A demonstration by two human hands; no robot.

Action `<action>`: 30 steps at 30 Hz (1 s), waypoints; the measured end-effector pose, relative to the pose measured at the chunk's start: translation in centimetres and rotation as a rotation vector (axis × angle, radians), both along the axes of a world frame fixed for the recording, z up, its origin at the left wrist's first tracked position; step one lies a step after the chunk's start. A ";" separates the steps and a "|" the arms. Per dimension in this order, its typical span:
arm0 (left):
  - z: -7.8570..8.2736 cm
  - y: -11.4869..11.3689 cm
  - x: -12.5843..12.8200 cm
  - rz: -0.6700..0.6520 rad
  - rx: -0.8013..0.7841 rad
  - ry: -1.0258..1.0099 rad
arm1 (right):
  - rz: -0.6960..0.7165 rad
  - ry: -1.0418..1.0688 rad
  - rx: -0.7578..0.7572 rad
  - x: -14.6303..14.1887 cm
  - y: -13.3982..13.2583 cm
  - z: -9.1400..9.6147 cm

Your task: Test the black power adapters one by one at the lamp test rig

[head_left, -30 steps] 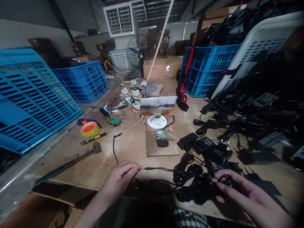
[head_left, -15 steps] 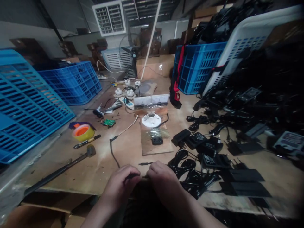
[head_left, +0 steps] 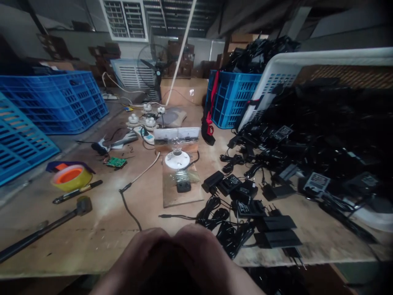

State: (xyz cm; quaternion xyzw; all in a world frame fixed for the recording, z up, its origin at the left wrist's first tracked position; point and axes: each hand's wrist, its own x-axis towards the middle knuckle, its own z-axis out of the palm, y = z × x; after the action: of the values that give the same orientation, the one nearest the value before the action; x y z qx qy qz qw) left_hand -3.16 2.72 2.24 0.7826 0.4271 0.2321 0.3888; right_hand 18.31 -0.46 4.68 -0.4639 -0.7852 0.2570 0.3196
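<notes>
My left hand [head_left: 149, 246] and my right hand [head_left: 201, 248] are close together at the table's front edge, backs upward. Their fingers curl down and inward, and the fingertips are hidden. A black cable [head_left: 130, 209] joined to a pale lead [head_left: 145, 168] runs into my left hand. What my right hand pinches cannot be made out. Just beyond the hands lies a thin cable with a black barrel plug [head_left: 166, 216], leading to coiled black cables [head_left: 211, 213] on the right. Several black power adapters [head_left: 276, 223] lie beside those coils.
A wooden board [head_left: 172, 198] carries a white lamp socket [head_left: 177, 159] and a small black adapter [head_left: 183, 186]. On the left are a hammer [head_left: 82, 205], a marker [head_left: 76, 191], yellow tape [head_left: 82, 180] and a green circuit board [head_left: 116, 162]. Blue crates [head_left: 73, 102] and a white basket [head_left: 270, 73] flank the table.
The view has swung right and the hands sit lower in it. The fingertips and black connector between them, seen earlier, are now hidden; the hands have drawn together.
</notes>
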 end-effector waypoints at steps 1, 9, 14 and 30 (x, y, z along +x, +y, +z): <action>0.1 0.2 -0.1 0.011 0.030 0.013 | -0.062 0.019 0.051 1.8 0.3 0.5; 1.9 1.3 0.7 0.060 0.110 -0.030 | -0.826 -0.261 -0.433 18.8 4.7 0.5; 3.7 1.7 0.0 0.338 0.070 -0.106 | -0.897 -0.141 -0.108 17.4 4.4 1.1; 2.7 3.3 -4.3 0.395 0.330 0.258 | 0.052 -0.523 0.286 7.2 5.6 1.9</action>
State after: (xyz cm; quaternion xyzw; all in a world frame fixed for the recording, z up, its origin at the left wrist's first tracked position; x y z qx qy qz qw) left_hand -7.49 6.02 4.97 0.7600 0.5737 0.2682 0.1459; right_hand 25.48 5.19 6.60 -0.4443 -0.8809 0.0235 0.1617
